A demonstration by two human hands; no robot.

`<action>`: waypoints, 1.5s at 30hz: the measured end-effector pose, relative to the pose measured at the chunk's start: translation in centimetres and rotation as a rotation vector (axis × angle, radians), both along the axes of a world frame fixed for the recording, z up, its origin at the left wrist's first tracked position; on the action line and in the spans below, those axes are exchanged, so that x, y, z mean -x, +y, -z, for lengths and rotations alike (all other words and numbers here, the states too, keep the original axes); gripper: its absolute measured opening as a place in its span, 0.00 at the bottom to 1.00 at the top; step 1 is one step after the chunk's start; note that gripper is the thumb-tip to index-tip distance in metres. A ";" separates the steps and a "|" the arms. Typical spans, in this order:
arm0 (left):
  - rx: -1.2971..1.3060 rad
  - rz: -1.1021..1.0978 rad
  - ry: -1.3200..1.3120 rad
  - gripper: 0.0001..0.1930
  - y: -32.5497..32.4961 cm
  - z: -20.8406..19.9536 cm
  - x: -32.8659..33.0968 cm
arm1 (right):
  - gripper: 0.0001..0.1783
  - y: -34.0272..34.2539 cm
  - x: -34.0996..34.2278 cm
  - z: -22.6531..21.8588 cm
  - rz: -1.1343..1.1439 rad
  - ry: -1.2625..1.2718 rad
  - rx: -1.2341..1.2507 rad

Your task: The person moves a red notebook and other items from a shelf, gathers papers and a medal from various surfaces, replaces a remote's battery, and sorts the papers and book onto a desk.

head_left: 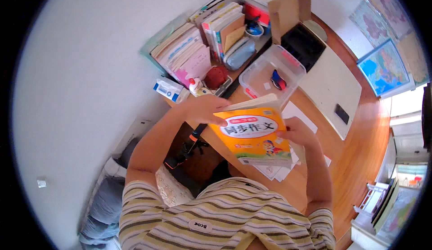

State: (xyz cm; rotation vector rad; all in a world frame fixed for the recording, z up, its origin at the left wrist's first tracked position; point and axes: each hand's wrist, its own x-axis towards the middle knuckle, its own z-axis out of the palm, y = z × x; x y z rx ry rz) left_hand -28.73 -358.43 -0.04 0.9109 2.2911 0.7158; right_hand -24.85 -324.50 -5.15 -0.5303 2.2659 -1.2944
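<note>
Between my two hands I hold a paperback book (254, 144) with an orange cover and a cartoon child near its lower corner. My left hand (208, 109) grips its upper left edge, thumb on the cover. At the right edge is my right hand (297, 132), its thumb pressed on the cover and its other fingers hidden behind. The book is raised and tilted, its top page edges showing. Beneath it lie loose white papers (270, 171). Just beyond stands a clear plastic box (256, 72) with a small dark blue and red item (278, 81) in it.
Upright books (180, 54), a blue pencil case (240, 53) and a white-and-blue carton (171, 89) line the wall side. An open cardboard box (290, 13) stands at the back beside a black tray (302, 45). A phone (342, 113) lies on a white board (330, 88) to the right.
</note>
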 end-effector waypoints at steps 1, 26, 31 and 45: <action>-0.009 -0.018 -0.005 0.29 -0.1 -0.6 -1.5 | 0.15 -1.2 0.3 -0.8 -0.018 -0.005 -0.009; -0.596 -1.382 0.118 0.12 -17.3 0.8 -7.7 | 0.50 -24.2 42.2 -1.0 0.008 0.958 -0.849; -0.399 -1.446 0.546 0.12 -17.9 -5.5 -3.4 | 0.48 -22.2 43.6 0.5 -0.031 0.997 -0.603; -0.117 -0.844 1.068 0.15 -10.7 -8.8 23.0 | 0.37 -20.1 41.4 0.0 -0.061 0.963 -0.523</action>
